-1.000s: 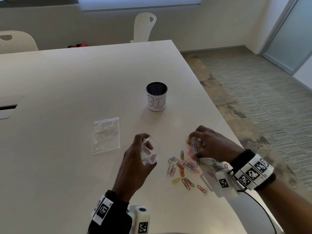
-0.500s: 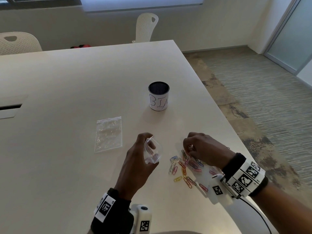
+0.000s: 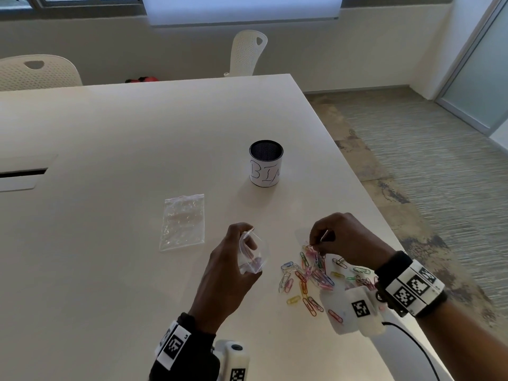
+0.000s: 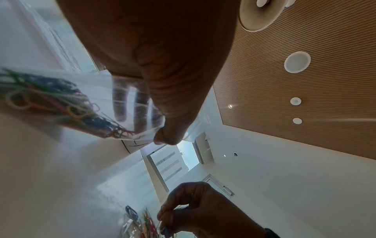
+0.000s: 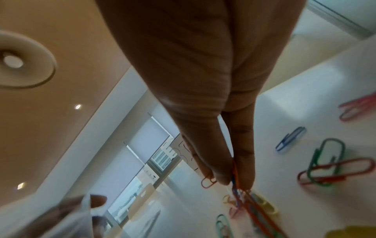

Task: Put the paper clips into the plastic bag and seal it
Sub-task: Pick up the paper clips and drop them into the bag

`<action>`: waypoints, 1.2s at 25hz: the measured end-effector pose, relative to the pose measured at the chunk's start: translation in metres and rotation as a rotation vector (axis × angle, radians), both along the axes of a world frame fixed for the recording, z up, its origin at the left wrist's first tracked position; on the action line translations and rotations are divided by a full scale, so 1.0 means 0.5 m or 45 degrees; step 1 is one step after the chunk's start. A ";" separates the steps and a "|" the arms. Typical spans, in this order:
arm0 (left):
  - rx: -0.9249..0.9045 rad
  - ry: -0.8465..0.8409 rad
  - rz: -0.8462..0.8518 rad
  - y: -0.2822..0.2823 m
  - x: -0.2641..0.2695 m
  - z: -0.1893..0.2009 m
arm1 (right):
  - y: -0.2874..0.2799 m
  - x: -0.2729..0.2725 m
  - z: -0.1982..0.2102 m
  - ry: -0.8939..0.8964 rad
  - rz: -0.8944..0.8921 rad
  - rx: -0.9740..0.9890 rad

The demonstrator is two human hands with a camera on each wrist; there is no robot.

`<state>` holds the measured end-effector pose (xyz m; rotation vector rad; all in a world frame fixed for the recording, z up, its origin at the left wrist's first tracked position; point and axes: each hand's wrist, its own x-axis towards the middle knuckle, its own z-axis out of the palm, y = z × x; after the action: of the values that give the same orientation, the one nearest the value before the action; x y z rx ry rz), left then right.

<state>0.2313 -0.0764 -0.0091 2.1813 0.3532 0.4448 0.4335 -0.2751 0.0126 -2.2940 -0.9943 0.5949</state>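
Observation:
My left hand (image 3: 231, 259) holds a small clear plastic bag (image 3: 253, 254) upright with its mouth open, thumb and fingers pinching the rim. Several coloured clips lie inside the bag (image 4: 61, 103). My right hand (image 3: 327, 240) hovers just above the pile of coloured paper clips (image 3: 310, 273) on the white table (image 3: 110, 149), to the right of the bag. Its thumb and forefinger pinch a few paper clips (image 5: 236, 182) that dangle below the fingertips (image 5: 247, 167). The left thumb (image 4: 168, 133) presses the bag's edge.
A second clear plastic bag (image 3: 182, 221) lies flat to the left of my left hand. A black mesh cup with a white label (image 3: 266, 163) stands farther back. The table's right edge runs close to the clip pile. White chairs (image 3: 247, 53) stand beyond the table.
My right hand has drawn back from the far side of the pile, closed on a few clips and lifted them leftward toward the bag. The left hand kept the bag in place.

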 end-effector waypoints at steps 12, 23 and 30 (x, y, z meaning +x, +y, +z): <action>0.013 0.007 -0.011 -0.004 0.007 0.000 | 0.101 -0.167 0.084 0.468 -0.295 0.858; -0.069 0.013 -0.006 -0.001 0.001 0.007 | 0.124 -0.200 0.055 -0.108 0.091 0.590; -0.035 0.017 0.004 0.003 -0.002 0.001 | 0.043 -0.106 0.051 -0.235 -0.043 0.179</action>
<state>0.2305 -0.0747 -0.0087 2.1578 0.3682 0.4250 0.3803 -0.2538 0.0380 -2.2656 -1.0453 0.2933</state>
